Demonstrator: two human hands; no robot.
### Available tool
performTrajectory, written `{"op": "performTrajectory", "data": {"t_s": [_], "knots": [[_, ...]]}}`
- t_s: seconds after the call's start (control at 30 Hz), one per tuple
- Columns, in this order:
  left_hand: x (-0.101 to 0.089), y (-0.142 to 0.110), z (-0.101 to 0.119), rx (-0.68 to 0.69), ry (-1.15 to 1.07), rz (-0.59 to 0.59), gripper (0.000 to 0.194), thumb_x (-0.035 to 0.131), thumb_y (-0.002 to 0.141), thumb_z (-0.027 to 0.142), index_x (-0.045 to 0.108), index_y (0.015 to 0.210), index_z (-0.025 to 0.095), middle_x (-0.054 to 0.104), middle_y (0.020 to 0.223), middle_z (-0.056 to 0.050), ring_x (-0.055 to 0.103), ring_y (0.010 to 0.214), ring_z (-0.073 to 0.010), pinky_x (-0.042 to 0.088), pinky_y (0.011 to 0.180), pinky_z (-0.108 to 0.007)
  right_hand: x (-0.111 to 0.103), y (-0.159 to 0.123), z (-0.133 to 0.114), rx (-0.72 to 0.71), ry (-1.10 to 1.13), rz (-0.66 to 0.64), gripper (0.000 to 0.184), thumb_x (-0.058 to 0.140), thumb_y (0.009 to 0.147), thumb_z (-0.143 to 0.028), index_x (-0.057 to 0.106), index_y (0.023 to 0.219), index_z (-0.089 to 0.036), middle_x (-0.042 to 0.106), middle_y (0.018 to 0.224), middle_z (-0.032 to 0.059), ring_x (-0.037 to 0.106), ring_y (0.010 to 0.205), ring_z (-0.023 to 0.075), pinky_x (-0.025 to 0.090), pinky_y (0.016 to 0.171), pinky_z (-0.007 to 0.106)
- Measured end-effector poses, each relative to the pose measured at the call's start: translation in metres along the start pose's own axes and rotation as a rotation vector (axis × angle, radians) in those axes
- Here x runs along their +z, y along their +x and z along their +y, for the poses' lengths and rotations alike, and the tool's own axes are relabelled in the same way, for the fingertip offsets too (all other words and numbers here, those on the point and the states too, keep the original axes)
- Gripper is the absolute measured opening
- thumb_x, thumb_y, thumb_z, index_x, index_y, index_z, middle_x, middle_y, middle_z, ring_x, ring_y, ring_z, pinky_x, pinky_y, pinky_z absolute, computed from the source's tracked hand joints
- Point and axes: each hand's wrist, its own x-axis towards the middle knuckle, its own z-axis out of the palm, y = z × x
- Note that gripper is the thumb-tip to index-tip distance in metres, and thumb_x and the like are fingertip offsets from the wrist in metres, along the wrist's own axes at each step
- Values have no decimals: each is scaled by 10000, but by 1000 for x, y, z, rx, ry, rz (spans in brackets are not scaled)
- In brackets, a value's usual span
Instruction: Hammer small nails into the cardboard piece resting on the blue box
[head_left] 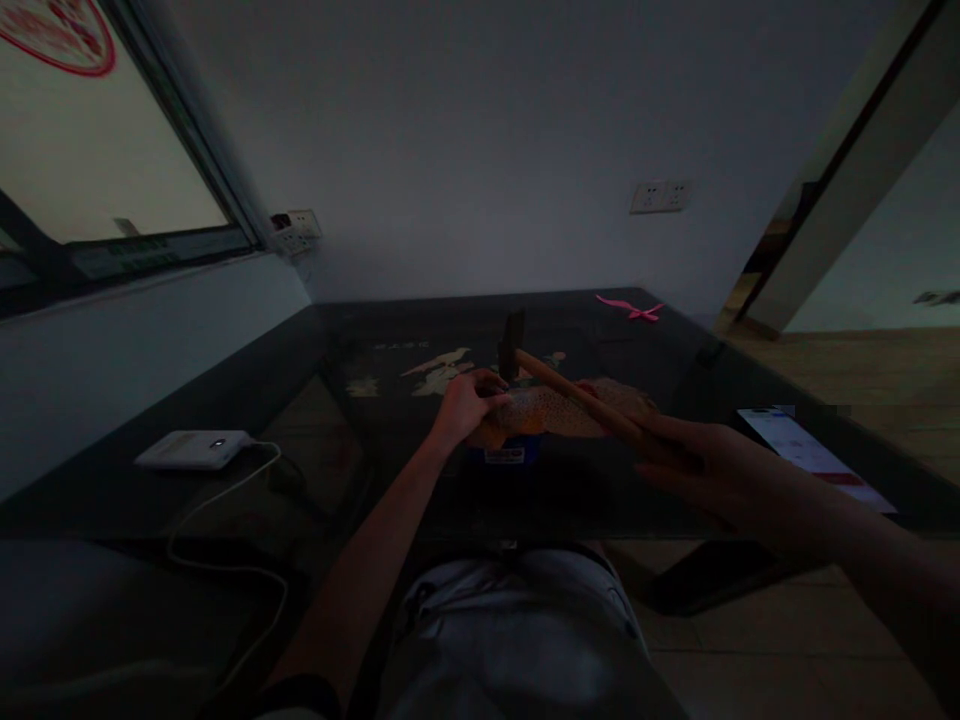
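My right hand (712, 470) is closed around the wooden handle of a hammer (574, 392). The hammer's dark head is raised just above and beside the fingers of my left hand (469, 400). That hand is closed in a pinch at the left end of a speckled orange-brown piece (544, 410); anything small between the fingertips is too dark to make out. The piece is long and uneven in outline, and its material is unclear. Beneath its left part shows a blue block or box (506, 450) with a pale label.
On the dark glossy table (390, 480), a white power bank (196, 450) with a white cable lies left. A lit phone (814, 460) is at the right edge. A pink ribbon (637, 311) lies at the back right. A wall stands behind the table, a window at the left.
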Motion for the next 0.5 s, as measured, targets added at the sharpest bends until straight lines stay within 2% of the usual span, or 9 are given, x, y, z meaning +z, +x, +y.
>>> {"op": "performTrajectory", "data": {"t_s": [0.17, 0.3, 0.4, 0.5], "knots": [[1, 1, -2, 5, 13, -5, 177, 717, 664, 174, 669, 832, 147, 708, 792, -44, 652, 729, -163, 494, 684, -261, 1, 1, 2, -35, -43, 0, 482, 493, 791, -354, 580, 1214, -141, 534, 613, -2, 414, 439, 115, 294, 373, 220], [1, 1, -2, 15, 7, -5, 187, 722, 659, 189, 666, 827, 131, 694, 764, -52, 643, 704, -160, 488, 662, -258, -2, 0, 0, -17, -29, 31, 515, 495, 800, -354, 535, 1274, -157, 534, 610, -13, 423, 438, 115, 319, 394, 226], [1, 1, -1, 2, 31, -10, 195, 720, 652, 181, 666, 833, 130, 691, 756, -45, 640, 701, -162, 480, 659, -260, -3, 1, 2, -28, -51, 3, 499, 511, 794, -331, 546, 1259, -155, 580, 668, 14, 489, 508, 133, 360, 433, 228], [0, 0, 0, -10, 44, -24, 206, 714, 655, 179, 669, 851, 136, 688, 746, -34, 637, 693, -159, 471, 652, -257, -2, 2, 6, -22, -73, -23, 470, 512, 798, -348, 569, 1222, -155, 563, 649, 12, 465, 473, 120, 323, 386, 214]]}}
